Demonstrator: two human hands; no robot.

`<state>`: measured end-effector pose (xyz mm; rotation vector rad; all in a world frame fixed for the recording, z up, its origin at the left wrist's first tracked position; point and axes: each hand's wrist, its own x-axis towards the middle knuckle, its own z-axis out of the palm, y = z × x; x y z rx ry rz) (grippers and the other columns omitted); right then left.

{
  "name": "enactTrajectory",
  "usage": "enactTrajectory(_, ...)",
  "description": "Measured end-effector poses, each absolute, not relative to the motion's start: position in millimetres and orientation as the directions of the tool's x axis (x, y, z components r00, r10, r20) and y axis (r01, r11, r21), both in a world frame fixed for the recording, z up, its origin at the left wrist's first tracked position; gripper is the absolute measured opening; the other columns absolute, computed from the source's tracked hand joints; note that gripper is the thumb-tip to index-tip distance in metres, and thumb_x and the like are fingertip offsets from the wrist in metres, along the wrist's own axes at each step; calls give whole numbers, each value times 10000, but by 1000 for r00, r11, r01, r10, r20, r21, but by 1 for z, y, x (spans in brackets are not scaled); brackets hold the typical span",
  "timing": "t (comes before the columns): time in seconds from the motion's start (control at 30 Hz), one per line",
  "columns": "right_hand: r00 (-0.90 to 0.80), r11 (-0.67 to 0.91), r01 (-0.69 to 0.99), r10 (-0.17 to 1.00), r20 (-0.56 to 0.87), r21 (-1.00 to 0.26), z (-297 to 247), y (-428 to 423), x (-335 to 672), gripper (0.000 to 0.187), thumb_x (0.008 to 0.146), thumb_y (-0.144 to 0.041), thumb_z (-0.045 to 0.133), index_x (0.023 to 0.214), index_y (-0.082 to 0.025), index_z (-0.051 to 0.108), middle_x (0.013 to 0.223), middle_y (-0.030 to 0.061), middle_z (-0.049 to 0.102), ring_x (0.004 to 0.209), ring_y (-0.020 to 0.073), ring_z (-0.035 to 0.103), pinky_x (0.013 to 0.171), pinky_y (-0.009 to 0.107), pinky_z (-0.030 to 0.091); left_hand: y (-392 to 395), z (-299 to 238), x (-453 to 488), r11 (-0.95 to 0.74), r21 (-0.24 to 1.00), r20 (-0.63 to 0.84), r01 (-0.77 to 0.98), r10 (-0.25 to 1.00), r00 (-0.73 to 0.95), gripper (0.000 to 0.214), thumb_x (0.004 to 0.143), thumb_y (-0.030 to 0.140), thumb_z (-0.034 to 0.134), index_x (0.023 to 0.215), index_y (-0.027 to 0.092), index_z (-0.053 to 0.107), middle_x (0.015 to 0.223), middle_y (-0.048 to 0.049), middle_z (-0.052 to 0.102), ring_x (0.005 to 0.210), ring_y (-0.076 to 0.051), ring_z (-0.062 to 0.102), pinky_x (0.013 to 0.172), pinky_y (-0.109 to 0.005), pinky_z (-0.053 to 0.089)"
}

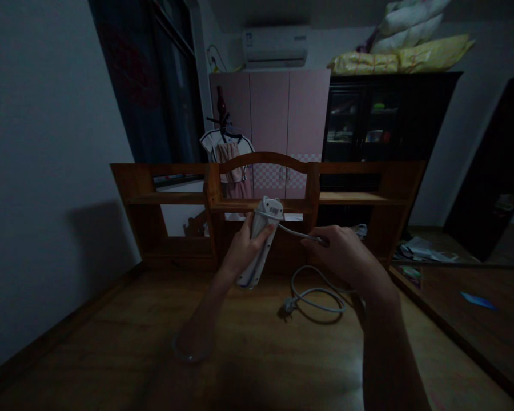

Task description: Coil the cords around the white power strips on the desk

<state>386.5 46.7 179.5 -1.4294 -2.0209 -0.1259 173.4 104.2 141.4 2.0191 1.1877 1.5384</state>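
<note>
My left hand (246, 246) is closed around a white power strip (261, 240), holding it upright and tilted above the wooden desk (111, 342). A barcode label shows near the strip's top end. My right hand (346, 254) pinches the strip's grey cable (297, 233) a short way from the strip. From my right hand the cable drops into a loop on the desk (321, 294) and ends in a plug (286, 308) lying flat on the wood.
A wooden shelf hutch (360, 197) stands along the desk's back edge. Behind it are a pink wardrobe (282, 114), a dark glass cabinet (368, 114) with bedding on top, and hanging clothes (227, 154). A second wooden surface (475, 319) lies to the right.
</note>
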Motion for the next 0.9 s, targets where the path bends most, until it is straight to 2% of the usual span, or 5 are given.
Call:
enactTrajectory(0.17,-106,326,908,786,609,-262,185,39,405,242,845,-403,565,748,-216,684,617,23,629,544,147,531,496,257,278,129,129,157,-412,570,641,711,765,-70,621,866,562,445,1344,170,384,1100,-170,662,1056,-339,611,807,-351,445)
enactTrajectory(0.27,-199,448,871,697,689,-203,192,24,396,284,868,-454,544,774,-229,690,612,10,627,540,139,532,502,252,292,143,119,150,-246,465,639,851,758,-130,630,878,571,403,1340,144,373,1014,-190,683,958,-342,653,746,-338,449)
enactTrajectory(0.4,-322,610,787,538,779,-96,195,8,365,238,903,-388,524,834,-235,693,725,12,672,630,139,588,583,244,359,145,115,154,-207,346,603,915,797,-48,628,883,575,381,1355,163,343,979,-178,692,914,-321,668,724,-325,449)
enactTrajectory(0.67,-210,647,762,306,928,-41,198,-2,366,151,883,-311,572,931,-240,696,825,16,692,710,142,625,642,240,438,105,119,191,-498,285,470,819,817,333,493,861,543,463,1254,247,426,1027,-127,671,939,-307,648,739,-333,442)
enactTrajectory(0.9,-63,662,725,339,939,-191,208,-7,390,110,821,-324,647,852,-251,724,815,19,703,727,186,645,664,283,483,60,132,205,-812,321,294,488,575,763,407,817,503,570,1164,295,525,1008,-33,678,893,-239,647,733,-276,435)
